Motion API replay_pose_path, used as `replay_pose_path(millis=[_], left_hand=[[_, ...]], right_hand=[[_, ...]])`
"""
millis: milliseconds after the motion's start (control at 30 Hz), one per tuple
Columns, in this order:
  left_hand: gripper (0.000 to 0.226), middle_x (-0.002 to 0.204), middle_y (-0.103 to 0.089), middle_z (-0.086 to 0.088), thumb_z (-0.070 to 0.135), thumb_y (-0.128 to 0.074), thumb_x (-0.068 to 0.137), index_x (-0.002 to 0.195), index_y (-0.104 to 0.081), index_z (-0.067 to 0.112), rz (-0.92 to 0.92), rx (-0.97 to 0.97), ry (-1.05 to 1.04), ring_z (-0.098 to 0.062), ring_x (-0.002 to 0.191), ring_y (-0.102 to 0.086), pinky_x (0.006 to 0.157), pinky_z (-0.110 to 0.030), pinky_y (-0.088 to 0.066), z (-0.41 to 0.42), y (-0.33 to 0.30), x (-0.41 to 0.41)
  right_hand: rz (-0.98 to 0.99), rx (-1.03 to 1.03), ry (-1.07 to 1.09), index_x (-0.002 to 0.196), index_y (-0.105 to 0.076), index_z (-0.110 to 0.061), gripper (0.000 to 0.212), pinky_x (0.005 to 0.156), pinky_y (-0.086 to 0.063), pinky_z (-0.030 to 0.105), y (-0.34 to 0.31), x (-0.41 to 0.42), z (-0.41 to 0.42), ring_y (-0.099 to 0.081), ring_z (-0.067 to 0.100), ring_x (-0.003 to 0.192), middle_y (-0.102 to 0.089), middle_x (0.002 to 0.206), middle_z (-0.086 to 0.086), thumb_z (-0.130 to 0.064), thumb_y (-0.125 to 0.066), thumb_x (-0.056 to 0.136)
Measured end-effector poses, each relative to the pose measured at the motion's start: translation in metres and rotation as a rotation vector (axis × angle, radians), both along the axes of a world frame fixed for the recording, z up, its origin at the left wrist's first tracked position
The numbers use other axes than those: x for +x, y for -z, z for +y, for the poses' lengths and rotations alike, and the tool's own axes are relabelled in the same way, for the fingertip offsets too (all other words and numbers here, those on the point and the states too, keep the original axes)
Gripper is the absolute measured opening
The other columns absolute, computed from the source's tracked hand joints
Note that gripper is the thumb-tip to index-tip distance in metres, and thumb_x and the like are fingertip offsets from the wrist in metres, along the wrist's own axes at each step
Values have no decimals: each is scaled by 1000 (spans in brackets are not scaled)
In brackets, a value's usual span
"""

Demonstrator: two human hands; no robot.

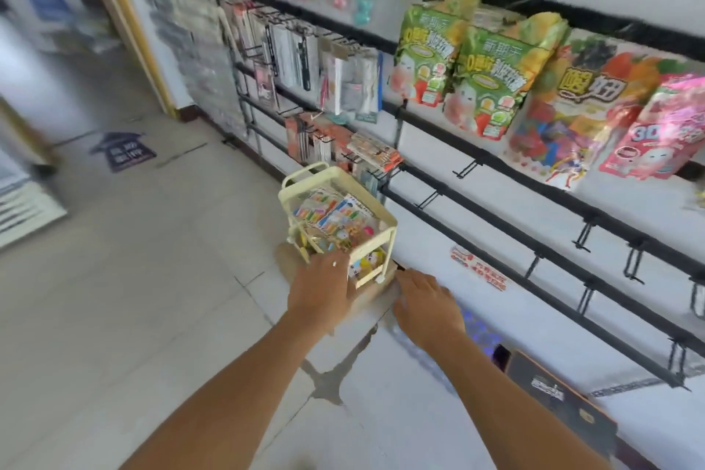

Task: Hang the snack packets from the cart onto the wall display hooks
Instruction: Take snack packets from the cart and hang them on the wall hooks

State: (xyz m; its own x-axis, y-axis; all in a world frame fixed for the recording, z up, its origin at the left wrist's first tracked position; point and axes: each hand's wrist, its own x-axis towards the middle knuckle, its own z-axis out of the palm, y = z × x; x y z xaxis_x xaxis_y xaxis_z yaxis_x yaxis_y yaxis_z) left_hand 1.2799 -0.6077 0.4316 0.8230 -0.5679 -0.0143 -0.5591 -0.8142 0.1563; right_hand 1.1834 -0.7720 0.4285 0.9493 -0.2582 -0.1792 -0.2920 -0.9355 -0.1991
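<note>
Down at the cart (372,219), the left hand (322,288) reaches to the near edge of the top basket, fingers bent over the snack packets (335,216), though whether it grips one I cannot tell. Just beside it, the right hand (427,307) hangs loose and holds nothing, fingers relaxed near the wall. Above, bags (492,82) hang on the wall display hooks (467,169), several hooks bare.
</note>
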Motion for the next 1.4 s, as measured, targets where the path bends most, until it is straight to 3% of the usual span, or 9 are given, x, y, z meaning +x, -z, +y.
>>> replay_pose_path(millis=[167, 267, 433, 733, 900, 1133, 1400], left_hand=[[42, 132, -53, -1, 40, -39, 100, 138, -45, 21, 60, 52, -45, -23, 117, -53, 84, -37, -47, 49, 18, 46], [43, 137, -50, 0, 40, -40, 101, 139, -42, 21, 65, 28, -53, -23, 123, -49, 89, -38, -47, 57, 26, 77], [41, 140, -47, -1, 38, -41, 102, 139, -42, 20, 124, 31, -63, -23, 127, -45, 92, -39, -46, 46, 45, 131], [42, 140, -49, -1, 36, -44, 101, 139, -43, 19, 279, 120, -61, -22, 125, -48, 93, -38, -47, 5, 91, 226], [39, 134, -53, -2, 35, -46, 101, 136, -44, 20, 370, 150, -4, -21, 120, -51, 91, -37, -49, -24, 118, 263], [40, 133, -54, 2, 38, -52, 99, 135, -45, 22, 433, 160, 124, -18, 122, -52, 94, -36, -49, -47, 154, 311], [37, 127, -59, 1, 35, -56, 96, 130, -50, 20, 436, 186, 401, -20, 115, -56, 87, -38, -55, -50, 188, 401]], right_hand=[[49, 46, -48, 152, -29, -24, 52, 115, -28, 37, 13, 51, 48, -28, 21, 144, -33, 157, -2, -28, -41, 101], [54, 35, -77, 152, -29, -24, 52, 112, -33, 40, 20, 88, 56, -31, 22, 143, -34, 156, -1, -30, -41, 102], [94, 19, -93, 152, -29, -22, 56, 111, -36, 41, 47, 150, 48, -34, 24, 143, -37, 155, 1, -31, -45, 100], [191, 178, 33, 151, -29, -22, 55, 108, -40, 42, 106, 249, 8, -40, 25, 137, -40, 152, 2, -30, -46, 99], [211, 272, 168, 150, -31, -28, 53, 106, -42, 42, 129, 278, -7, -40, 23, 138, -38, 153, -2, -29, -47, 99], [252, 396, 392, 145, -35, -20, 53, 94, -52, 47, 161, 312, -2, -49, 29, 128, -45, 145, 4, -30, -54, 96], [182, 559, 791, 152, -23, -21, 66, 84, -52, 46, 194, 381, 23, -61, 34, 112, -46, 143, 7, -32, -56, 96]])
